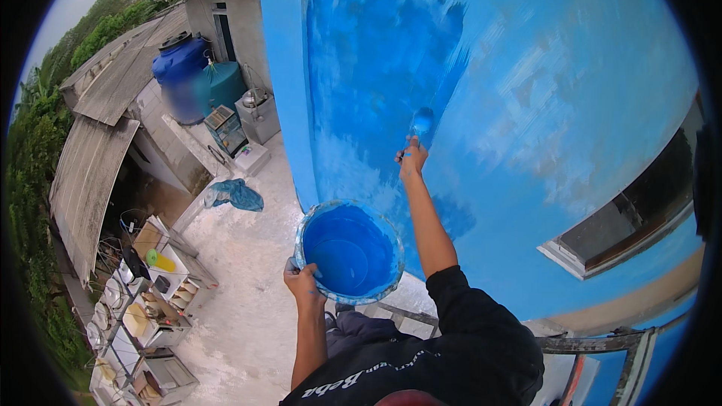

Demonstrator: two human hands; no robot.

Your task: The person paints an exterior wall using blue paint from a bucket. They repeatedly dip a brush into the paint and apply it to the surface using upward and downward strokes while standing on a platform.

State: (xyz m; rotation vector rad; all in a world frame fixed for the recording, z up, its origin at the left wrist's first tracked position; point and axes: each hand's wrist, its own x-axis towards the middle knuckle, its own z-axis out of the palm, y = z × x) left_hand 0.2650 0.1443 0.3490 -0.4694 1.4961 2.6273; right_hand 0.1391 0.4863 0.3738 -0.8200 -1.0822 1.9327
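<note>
Bright, even overcast daylight, soft shadows, sharp centre, strong fisheye bending and black vignette at the rim.

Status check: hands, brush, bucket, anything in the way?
Right hand grips paintbrush against blue wall. Left hand holds paint bucket by its rim. Nothing between brush and wall.

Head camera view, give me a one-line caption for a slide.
Right hand presses a paintbrush to the blue wall; left hand holds a bucket of blue paint.

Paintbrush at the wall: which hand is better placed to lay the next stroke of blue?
Right. The right hand holds the paintbrush with its tip against the blue wall. The left hand grips the rim of the paint bucket, lower and off the wall.
</note>
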